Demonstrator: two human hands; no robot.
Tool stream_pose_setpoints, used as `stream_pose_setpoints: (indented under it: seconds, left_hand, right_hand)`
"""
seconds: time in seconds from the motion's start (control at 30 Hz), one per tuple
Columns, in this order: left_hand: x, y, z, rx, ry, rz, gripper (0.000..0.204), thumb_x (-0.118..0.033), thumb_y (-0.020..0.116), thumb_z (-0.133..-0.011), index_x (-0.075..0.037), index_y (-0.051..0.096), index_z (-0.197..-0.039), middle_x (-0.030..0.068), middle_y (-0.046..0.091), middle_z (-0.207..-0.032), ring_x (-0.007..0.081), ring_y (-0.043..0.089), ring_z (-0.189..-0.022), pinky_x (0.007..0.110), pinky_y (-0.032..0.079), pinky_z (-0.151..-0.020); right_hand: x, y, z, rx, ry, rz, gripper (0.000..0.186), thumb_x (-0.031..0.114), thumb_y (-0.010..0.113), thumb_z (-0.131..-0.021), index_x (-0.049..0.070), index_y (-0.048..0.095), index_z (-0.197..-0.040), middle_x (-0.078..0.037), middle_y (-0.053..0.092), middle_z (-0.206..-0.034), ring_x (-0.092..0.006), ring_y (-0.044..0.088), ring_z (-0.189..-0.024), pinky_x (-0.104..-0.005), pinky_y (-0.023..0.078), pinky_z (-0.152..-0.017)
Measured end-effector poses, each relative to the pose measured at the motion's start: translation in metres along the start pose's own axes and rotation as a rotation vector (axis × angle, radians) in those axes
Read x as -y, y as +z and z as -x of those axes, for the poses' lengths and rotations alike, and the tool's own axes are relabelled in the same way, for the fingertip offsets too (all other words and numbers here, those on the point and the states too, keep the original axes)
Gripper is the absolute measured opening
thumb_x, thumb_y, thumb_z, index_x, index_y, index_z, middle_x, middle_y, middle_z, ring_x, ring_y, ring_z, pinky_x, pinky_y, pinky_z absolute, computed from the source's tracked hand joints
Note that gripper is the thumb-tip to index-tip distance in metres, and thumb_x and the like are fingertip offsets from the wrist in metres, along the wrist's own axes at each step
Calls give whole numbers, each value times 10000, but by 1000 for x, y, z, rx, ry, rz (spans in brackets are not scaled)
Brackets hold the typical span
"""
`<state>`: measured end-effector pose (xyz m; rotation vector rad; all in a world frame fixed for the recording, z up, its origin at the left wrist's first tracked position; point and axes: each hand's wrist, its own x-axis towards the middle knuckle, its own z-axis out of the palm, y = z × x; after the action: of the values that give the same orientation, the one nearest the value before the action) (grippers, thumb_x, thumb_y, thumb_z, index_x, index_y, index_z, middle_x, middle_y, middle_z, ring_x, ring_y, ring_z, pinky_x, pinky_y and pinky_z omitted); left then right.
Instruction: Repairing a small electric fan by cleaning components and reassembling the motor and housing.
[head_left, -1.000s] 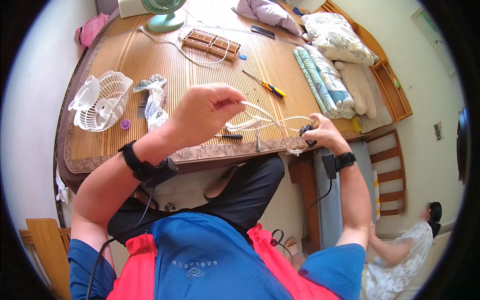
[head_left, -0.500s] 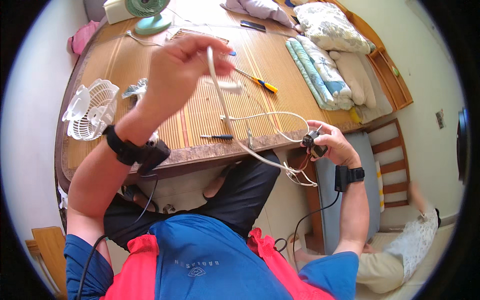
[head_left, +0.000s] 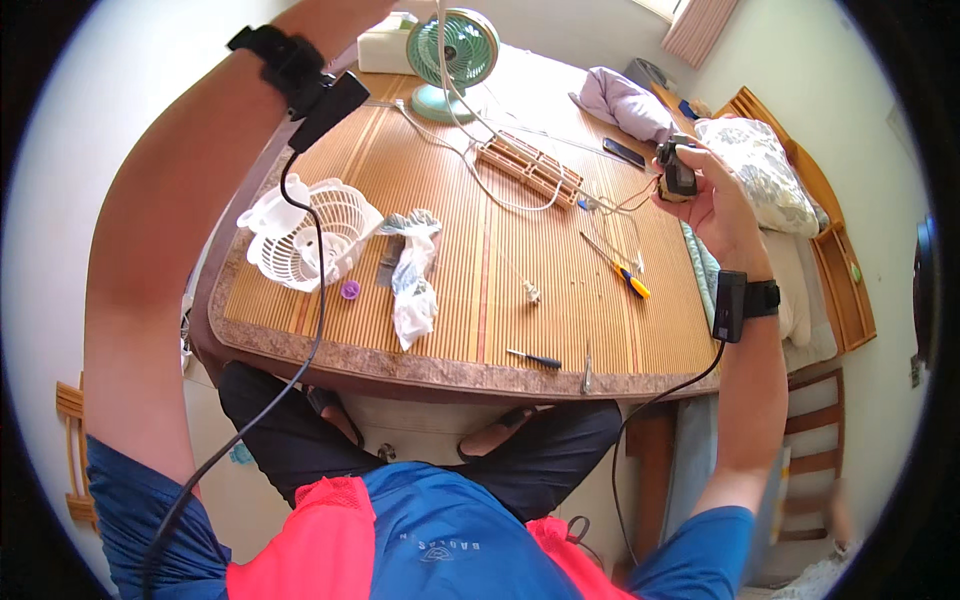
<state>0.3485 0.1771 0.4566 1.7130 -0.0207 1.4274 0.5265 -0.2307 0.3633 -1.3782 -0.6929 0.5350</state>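
My right hand (head_left: 712, 195) is raised over the right side of the mat, its fingers closed around a small dark motor (head_left: 679, 172). Thin wires lead from the motor toward a white cable (head_left: 442, 55), which climbs out of the picture at the top. Beside that cable, my left hand (head_left: 365, 8) is cut off by the upper edge, so its fingers are hidden. Beneath the raised hands, a yellow-and-black screwdriver (head_left: 632, 282) and a small black-handled screwdriver (head_left: 535, 358) lie on the bamboo mat (head_left: 470, 320).
A green fan (head_left: 452, 50) stands at the back, near a brown slotted panel (head_left: 530, 168). On the left are a white plastic grille (head_left: 310, 240), a purple cap (head_left: 350, 290) and a plastic bag (head_left: 413, 290). A phone (head_left: 623, 152) and a pillow (head_left: 765, 170) lie farther right.
Both hands have risen, the left out past the top edge with the white cable, the right lifting the motor. The view has tilted up, showing more of the fan and mat.
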Motion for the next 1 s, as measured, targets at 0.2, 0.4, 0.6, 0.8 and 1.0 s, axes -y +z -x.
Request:
stream_pose_setpoints:
  seconds: [0.2, 0.4, 0.6, 0.8, 1.0]
  left_hand:
    - [101, 12, -25, 315, -155, -262, 219, -58, 661, -1074, 23, 830, -960, 135, 823, -828, 216, 820, -792, 322, 666, -728]
    - [140, 39, 46, 337, -18, -706, 327, -3, 635, -1018, 31, 822, -1284, 229, 851, -1270, 333, 839, -1185, 407, 654, -1070]
    - [99, 49, 168, 733, 212, -646, 455, 74, 619, -897, 30, 803, -1310, 232, 782, -1412, 337, 757, -1301, 439, 616, -1132]
    - [58, 50, 252, 926, 151, -488, 547, -8, 690, -907, 56, 715, -1450, 265, 737, -1440, 407, 706, -1339, 489, 567, -1182]
    - [80, 88, 323, 842, -444, -188, 606, -207, 853, -992, 69, 660, -1496, 274, 793, -1325, 363, 789, -1230, 471, 623, -1087]
  right_hand:
    - [-27, -10, -15, -240, -4, -225, 302, 220, 833, -1052, 31, 700, -1246, -149, 781, -1102, -274, 812, -990, -499, 727, -924]
    - [-104, -4, -4, -280, 124, -455, 329, 220, 814, -1072, 22, 689, -1304, -170, 749, -1118, -327, 787, -1028, -562, 710, -966]
    - [-150, 9, 16, -275, 188, -622, 345, 219, 796, -1101, 5, 665, -1337, -178, 724, -1128, -342, 779, -1065, -576, 711, -1018]
    - [-129, 32, 27, -116, 214, -622, 342, 229, 737, -1133, -12, 655, -1363, -222, 749, -1208, -357, 784, -1123, -582, 694, -1044]
    - [-108, 51, 38, 29, 197, -624, 378, 249, 694, -1148, -39, 657, -1391, -237, 768, -1275, -375, 791, -1140, -588, 681, -1044]
